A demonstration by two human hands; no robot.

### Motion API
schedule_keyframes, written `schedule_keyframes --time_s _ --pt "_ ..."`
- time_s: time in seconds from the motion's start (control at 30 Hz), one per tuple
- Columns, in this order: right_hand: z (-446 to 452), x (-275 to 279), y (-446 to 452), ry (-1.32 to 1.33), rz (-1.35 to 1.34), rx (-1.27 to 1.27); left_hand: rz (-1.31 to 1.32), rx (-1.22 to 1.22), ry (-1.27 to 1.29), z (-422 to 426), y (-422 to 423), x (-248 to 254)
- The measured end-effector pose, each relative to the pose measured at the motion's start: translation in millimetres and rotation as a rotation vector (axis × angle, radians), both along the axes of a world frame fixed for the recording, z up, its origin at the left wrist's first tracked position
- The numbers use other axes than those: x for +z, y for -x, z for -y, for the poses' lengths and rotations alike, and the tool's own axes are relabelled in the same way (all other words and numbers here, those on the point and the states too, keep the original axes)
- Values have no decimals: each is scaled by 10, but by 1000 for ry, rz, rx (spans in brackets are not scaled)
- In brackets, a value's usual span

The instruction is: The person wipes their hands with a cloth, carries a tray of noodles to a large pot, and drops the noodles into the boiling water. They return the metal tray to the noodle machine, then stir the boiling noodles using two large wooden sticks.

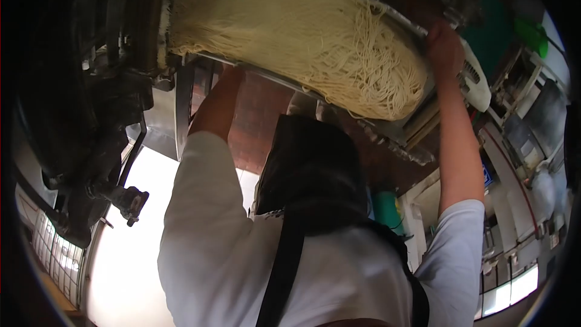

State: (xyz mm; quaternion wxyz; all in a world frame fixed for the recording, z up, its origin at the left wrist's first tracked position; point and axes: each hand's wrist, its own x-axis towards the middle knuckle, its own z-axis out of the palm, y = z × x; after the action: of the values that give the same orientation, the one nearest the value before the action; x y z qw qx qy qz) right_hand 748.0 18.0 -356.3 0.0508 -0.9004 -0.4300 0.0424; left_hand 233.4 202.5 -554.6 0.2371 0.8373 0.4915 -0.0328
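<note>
A long metal tray [275, 77] full of pale fresh noodles [290, 24] spans the top of the view. The noodles lie in straight strands at the left and in a loose, tangled heap at the right. At the tray's right end, my right hand [445, 51] is closed round the rim. My left hand [232, 71] reaches to the near edge of the tray, where its fingers are hidden beneath or behind the rim. The tray's left end meets a dark machine [142, 30].
Machine parts with a protruding shaft [130, 200] stand to my left. A reddish tiled floor [260, 109] shows below the tray. On the right are a white, curved slotted piece [476, 79], a green container [532, 36] and cluttered shelving [520, 139].
</note>
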Motion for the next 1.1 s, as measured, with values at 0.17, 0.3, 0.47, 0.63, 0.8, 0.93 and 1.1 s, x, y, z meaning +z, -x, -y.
schedule_keyframes --time_s 0.17,0.3,0.47,0.63,0.8,0.93,1.1 --pt "-2 108 -18 -98 -242 -64 -35 -90 -291 389 81 884" --pt "-390 -15 -117 -173 -929 27 742 1202 556 132 274 1037" --pt "-1405 180 318 333 -747 459 981 1231 661 -372 103 1339" --pt "-1569 20 542 191 -846 429 898 1077 619 -325 218 1019" --pt "-1478 650 1597 -343 -905 225 881 1255 645 -345 23 1318" --pt "-1228 946 2144 -161 -692 914 880 1256 660 -355 49 1308" --pt "-1241 808 1664 -117 -623 532 892 1241 663 -359 48 1336"
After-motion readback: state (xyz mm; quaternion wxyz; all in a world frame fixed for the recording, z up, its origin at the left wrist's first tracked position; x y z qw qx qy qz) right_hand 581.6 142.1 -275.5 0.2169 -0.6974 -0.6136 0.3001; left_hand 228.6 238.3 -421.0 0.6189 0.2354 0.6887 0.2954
